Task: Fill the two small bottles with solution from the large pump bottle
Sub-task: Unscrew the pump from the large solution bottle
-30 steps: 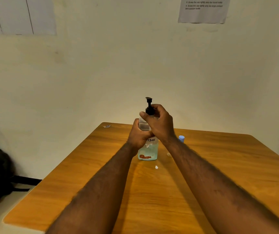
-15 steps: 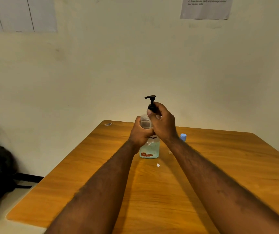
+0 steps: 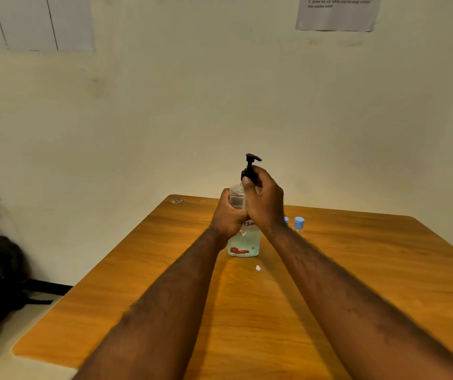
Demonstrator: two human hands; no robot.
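Pump bottle upright mid-table. My left hand grips its body; right hand pinches the black collar. Risk: collar frees suddenly, solution spills near small bottles.

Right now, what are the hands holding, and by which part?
Both hold the large pump bottle. The left hand grips its clear upper body; the right hand pinches the black pump collar at the neck.

Wooden table holds pump bottle, small bottles.
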